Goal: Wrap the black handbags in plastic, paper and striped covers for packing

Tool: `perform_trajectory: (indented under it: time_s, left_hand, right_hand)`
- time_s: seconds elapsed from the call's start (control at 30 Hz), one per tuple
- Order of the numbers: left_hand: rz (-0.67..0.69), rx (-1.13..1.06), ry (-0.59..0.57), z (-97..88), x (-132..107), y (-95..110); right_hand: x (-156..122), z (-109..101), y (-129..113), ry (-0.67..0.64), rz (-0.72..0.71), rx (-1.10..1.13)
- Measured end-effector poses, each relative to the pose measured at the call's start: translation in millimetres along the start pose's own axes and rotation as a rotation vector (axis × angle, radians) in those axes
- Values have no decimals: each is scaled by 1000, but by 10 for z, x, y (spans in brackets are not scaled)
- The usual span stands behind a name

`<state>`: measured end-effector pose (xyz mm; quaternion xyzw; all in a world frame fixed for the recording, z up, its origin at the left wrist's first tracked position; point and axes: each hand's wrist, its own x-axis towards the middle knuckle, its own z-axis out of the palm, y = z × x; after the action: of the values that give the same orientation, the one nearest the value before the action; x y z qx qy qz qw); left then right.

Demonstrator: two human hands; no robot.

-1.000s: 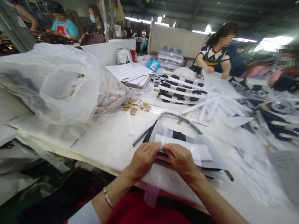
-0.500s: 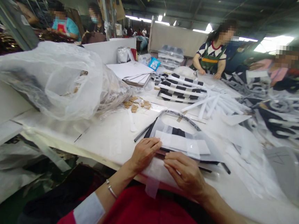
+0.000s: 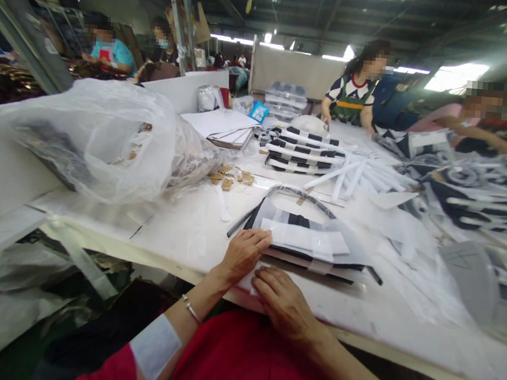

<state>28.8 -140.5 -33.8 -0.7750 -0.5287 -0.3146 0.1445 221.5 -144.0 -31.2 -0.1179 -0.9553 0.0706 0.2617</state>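
A black bag [image 3: 289, 258] lies flat near the table's front edge, with a plastic-wrapped handle arching away from me. Over it lie a translucent sheet and a white paper strip [image 3: 305, 237]. My left hand [image 3: 248, 251] is closed over the bag's near left corner, its fingers together and its thumb hidden. Just in front of the bag, my right hand [image 3: 282, 299] is closed, its bent fingertips on a pale translucent strip [image 3: 249, 281] at the table edge. Most of that strip is covered by my hands.
A large clear plastic bag [image 3: 129, 138] fills the left of the table [image 3: 179, 231]. Brown tags [image 3: 232, 177] lie beyond my hands. Further back are striped wrapped bundles [image 3: 303, 153], white tubes [image 3: 361, 176] and paper sheets [image 3: 219, 122]. A co-worker [image 3: 352, 98] stands across the table.
My right hand has moved left and toward me, away from the bag's near edge. The translucent strip that hung over the table edge is now mostly under my hands.
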Motion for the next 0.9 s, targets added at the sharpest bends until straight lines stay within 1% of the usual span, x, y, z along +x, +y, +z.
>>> perform_trajectory:
  time_s: [0.07,0.17,0.23,0.27,0.37,0.43,0.47,0.53,0.63,0.67,0.7,0.73,0.8,0.83,0.9]
  left_hand:
    - [6,4,7,-3,2,-3]
    - [30,29,22,-18,-2,0]
    - [55,50,19,-31,-26,18]
    - [66,61,12,-38,-47,33]
    - [92,76,-15,-75,-128,112]
    - [90,67,-17,-125,-174,184]
    - [86,56,-14,-157,-188,220]
    - [64,16,-23,-225,-201,285]
    - [-5,-79,-83,-285,-200,340]
    - [-30,-105,-91,-283,-201,345]
    - [-52,-122,-87,-270,-205,346]
    - [-66,-132,-74,-248,-212,343]
    - [-80,-138,-37,-194,-232,334]
    - [-85,-140,-27,-170,-242,330]
    - [-88,-143,-22,-138,-260,324]
  right_hand:
    - [10,13,11,102,-8,46]
    - [56,-77,34,171,3,130]
    - [81,-192,37,164,25,164]
    - [91,-255,34,148,13,179]
    - [134,-433,27,103,-81,181]
    - [207,-540,53,97,-97,138]
    - [262,-594,80,106,-66,112]
    - [404,-717,161,137,66,89]
    - [607,-934,295,166,339,160]
    - [641,-1003,326,157,398,196]
    - [647,-1062,346,134,422,225]
    - [621,-1105,352,97,406,246]
    - [478,-1128,315,-25,279,264]
    - [372,-1102,274,-100,191,262]
    - [134,-979,165,-228,28,215]
